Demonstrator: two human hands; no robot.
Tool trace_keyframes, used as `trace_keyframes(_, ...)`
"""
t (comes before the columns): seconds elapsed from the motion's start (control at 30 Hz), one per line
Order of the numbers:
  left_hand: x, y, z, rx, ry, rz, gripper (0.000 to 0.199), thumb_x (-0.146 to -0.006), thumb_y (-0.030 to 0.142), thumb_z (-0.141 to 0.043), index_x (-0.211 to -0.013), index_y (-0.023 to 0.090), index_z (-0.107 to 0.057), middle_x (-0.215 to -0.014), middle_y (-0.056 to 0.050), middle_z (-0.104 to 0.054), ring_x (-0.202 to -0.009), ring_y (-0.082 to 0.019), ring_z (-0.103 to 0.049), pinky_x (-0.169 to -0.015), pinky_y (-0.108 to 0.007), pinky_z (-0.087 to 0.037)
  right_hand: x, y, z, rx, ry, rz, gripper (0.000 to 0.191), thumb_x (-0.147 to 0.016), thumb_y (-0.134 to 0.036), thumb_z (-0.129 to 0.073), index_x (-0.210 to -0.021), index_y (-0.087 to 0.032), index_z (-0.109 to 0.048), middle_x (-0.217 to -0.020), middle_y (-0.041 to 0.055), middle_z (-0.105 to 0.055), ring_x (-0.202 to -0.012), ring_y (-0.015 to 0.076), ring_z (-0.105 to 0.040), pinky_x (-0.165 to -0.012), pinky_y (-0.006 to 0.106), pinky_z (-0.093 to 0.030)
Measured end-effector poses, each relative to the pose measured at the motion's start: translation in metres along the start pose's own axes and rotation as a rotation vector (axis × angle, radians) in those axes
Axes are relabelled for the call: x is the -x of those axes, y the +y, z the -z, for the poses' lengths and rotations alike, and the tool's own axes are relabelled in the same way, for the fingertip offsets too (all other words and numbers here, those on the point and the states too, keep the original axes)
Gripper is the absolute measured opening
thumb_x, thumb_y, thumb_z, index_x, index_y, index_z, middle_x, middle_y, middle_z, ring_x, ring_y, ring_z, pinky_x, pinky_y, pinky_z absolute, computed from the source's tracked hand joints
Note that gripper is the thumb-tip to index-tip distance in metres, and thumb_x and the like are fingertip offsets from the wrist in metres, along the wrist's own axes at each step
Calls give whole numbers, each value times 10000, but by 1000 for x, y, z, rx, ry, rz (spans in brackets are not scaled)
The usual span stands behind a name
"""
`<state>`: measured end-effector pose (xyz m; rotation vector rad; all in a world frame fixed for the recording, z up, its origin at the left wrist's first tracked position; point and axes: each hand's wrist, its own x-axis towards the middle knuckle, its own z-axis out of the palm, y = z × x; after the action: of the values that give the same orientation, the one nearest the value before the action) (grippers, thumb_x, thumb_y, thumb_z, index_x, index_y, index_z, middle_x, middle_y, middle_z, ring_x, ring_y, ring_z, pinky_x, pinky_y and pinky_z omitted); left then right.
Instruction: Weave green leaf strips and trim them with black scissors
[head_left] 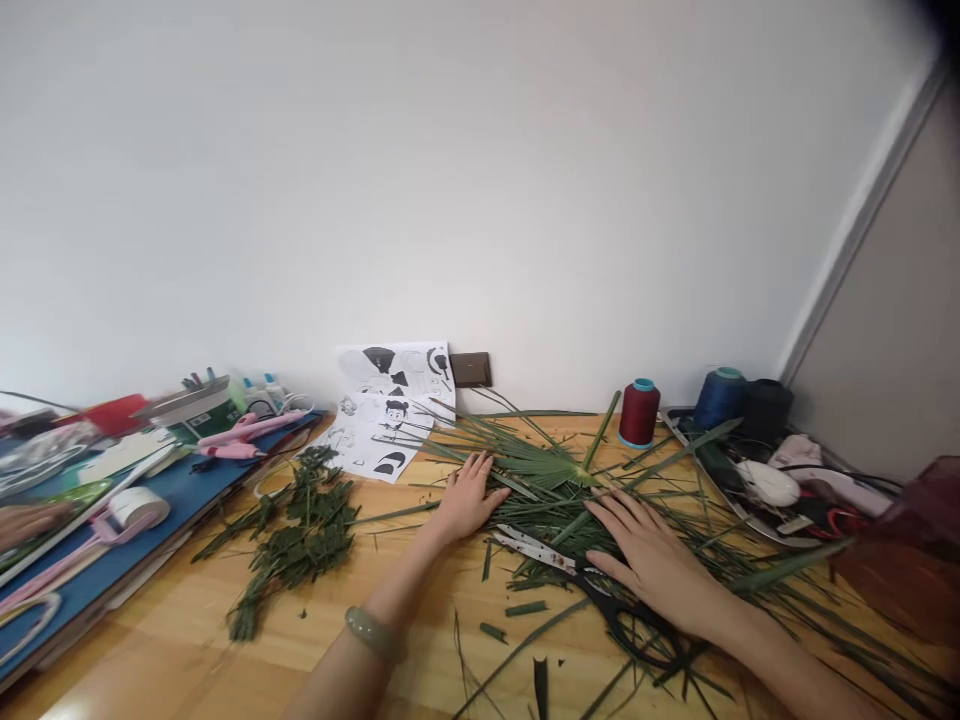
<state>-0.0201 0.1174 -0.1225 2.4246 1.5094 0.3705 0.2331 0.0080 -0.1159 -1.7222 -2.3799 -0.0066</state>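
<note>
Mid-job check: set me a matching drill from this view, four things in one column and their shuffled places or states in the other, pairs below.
1. Fan-shaped palm leaf
2. Black-handled scissors
3. Dark red thread spool
4. Green bangle

A. Around the left forearm
B. Upright near the white wall
C. Spread out, stem pointing away from the person
D. Beside the right hand, blades toward the left hand

Pairs: 1-C, 2-D, 3-B, 4-A

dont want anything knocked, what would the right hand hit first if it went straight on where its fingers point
Most likely the green fan-shaped leaf, around where its stalk joins, just ahead of the right hand; depth is unclear, so they might be touching.
</note>
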Motion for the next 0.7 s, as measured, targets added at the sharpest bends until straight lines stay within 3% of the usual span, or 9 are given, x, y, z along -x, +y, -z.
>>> trace_keyframes(0.17,-3,-5,0,1,39,6,583,-778,529,-359,-1268,214,-329,-1372,-86,-313,-1261,-285,-221,-955,-595,-146,0,-3,0,17,14,-1,631,-810,-588,-236,-1271,-186,-390,-1335,71,-387,-1248,256,-268,-991,458,-281)
trace_keyframes(0.43,-10,-12,1,9,168,30,267,-749,383,-522,-895,165,-572,-1108,-96,-554,-1050,-211,-478,-874,-351,-378,0,-3,0,59,46,6,597,-815,-566,-272,-1250,-184,-419,-1294,83,-441,-1213,269,-326,-955,457,-325)
trace_keyframes(0.57,-12,-11,9,-33,140,41,209,-793,308,-500,-895,140,-572,-1027,-79,-576,-941,-182,-536,-812,-357,-425,0,-13,12,120,82,5,553,-796,-509,-403,-1213,-151,-455,-1296,132,-419,-1192,301,-335,-945,476,-307)
trace_keyframes(0.63,-12,-6,17,-90,127,58,231,-813,289,-478,-973,139,-550,-1030,-71,-563,-917,-182,-540,-791,-392,-437,2,-21,24,163,86,-9,440,-777,-410,-501,-1102,-116,-542,-1168,168,-515,-1081,317,-439,-864,467,-373)
trace_keyframes(0.7,-14,0,26,-150,124,79,264,-820,285,-467,-1040,150,-520,-1068,-77,-539,-923,-188,-535,-781,-404,-444,5,-28,39,189,69,-8,244,-749,-306,-562,-898,-123,-623,-911,133,-609,-879,289,-537,-740,428,-435)
